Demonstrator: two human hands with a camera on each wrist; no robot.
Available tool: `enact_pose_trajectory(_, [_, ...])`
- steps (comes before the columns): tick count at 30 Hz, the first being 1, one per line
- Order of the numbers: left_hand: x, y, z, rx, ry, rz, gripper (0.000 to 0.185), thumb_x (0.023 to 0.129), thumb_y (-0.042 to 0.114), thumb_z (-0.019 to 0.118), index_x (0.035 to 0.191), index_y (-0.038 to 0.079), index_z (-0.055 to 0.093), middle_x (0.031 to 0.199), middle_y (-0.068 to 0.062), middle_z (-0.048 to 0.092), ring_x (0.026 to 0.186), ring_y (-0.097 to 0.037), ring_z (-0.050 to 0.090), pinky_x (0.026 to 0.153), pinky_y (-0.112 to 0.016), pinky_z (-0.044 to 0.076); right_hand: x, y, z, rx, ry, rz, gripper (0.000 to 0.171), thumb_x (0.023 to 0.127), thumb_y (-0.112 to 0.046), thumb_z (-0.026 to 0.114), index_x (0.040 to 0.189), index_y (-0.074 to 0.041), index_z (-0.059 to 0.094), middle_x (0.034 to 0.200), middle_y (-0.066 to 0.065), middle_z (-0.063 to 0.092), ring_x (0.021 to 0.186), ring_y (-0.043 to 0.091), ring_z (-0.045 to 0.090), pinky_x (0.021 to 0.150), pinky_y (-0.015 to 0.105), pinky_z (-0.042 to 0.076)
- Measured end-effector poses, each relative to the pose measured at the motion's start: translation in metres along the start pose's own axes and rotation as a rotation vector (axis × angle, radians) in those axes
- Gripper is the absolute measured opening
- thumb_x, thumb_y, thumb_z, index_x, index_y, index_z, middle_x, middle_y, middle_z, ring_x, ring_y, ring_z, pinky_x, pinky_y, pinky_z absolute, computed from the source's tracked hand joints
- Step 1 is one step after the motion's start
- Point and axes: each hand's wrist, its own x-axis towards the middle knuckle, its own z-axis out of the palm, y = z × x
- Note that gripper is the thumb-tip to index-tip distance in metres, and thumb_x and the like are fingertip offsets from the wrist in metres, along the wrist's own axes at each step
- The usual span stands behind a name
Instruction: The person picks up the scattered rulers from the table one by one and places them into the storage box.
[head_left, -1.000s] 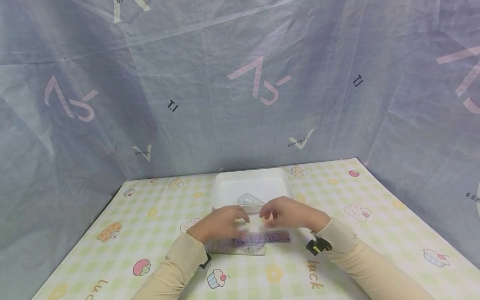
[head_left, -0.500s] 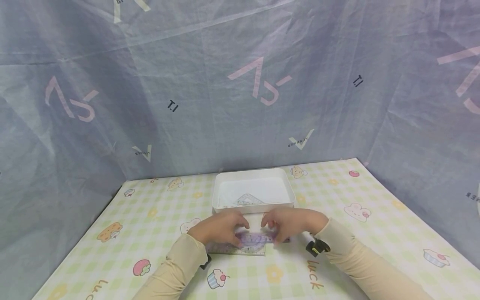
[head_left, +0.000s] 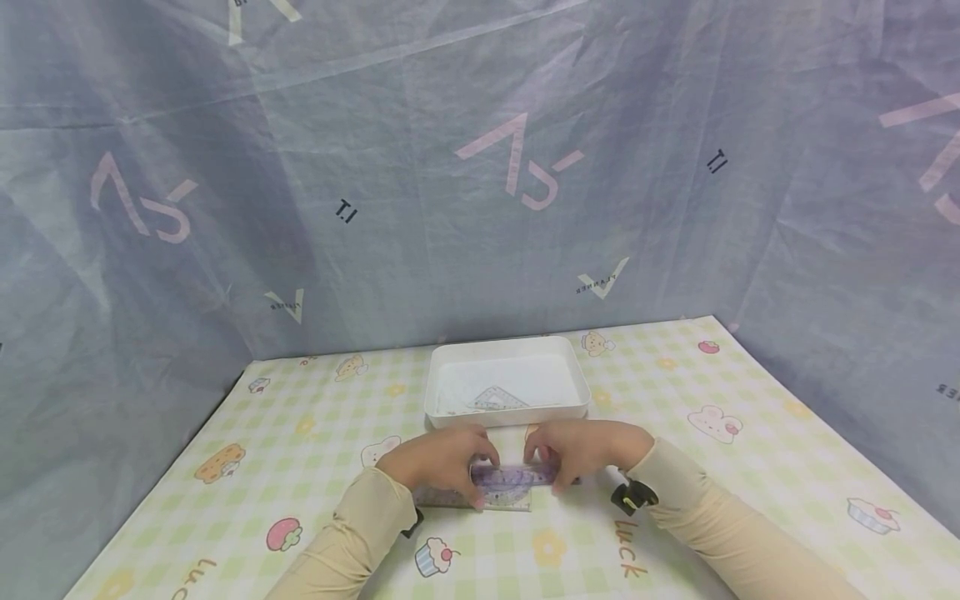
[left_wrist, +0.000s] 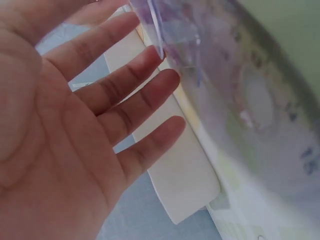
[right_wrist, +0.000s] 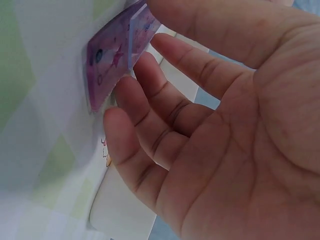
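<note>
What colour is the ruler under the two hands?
Translucent purple with small printed motifs; the ruler shows best in the right wrist view.

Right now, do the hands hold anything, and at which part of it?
Both hands are on the purple ruler lying on the table: the left hand at its left part, the right hand at its right end, fingertips on its edge. A firm grip cannot be told.

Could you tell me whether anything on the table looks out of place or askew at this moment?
Nothing stands out. Both hands, left hand and right hand, rest on purple clear rulers lying flat on the tablecloth. A clear set square lies in the white tray, a little slanted to its sides.
</note>
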Motion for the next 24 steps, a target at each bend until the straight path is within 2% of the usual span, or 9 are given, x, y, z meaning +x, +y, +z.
enact_pose_trajectory(10, [-0.0001,0.0012,0.0009,-0.002,-0.024,-0.025,0.044,0.071,0.024,0.09,0.111,0.02,0.071,0.104,0.011,0.065,0.088,-0.004,0.056,0.084,-0.025,0.049,0.0004,0.0005,0.0021,0.016,-0.001,-0.029,0.037,0.076,-0.001,0.081,0.107,-0.013,0.065,0.093,-0.005,0.059,0.083,0.009,0.055,0.077,0.023,0.048])
enact_pose_trajectory(17, [0.0016,0.0013,0.0014,0.024,-0.022,-0.024,0.043,0.071,0.025,0.09,0.109,0.022,0.07,0.097,0.012,0.062,0.084,-0.003,0.054,0.081,-0.025,0.049,0.0001,0.0006,0.0033,0.009,0.007,-0.029,0.035,0.077,-0.002,0.082,0.104,-0.015,0.064,0.092,-0.005,0.058,0.083,0.009,0.053,0.077,0.023,0.047])
enact_pose_trajectory(24, [0.0017,0.0026,0.0015,0.02,-0.015,-0.03,0.042,0.071,0.026,0.09,0.109,0.021,0.071,0.096,0.013,0.062,0.082,-0.003,0.054,0.08,-0.025,0.049,-0.0004,-0.0011,0.0027,-0.01,0.009,-0.02,0.033,0.078,-0.004,0.082,0.104,-0.016,0.065,0.092,-0.006,0.058,0.084,0.009,0.053,0.077,0.023,0.047])
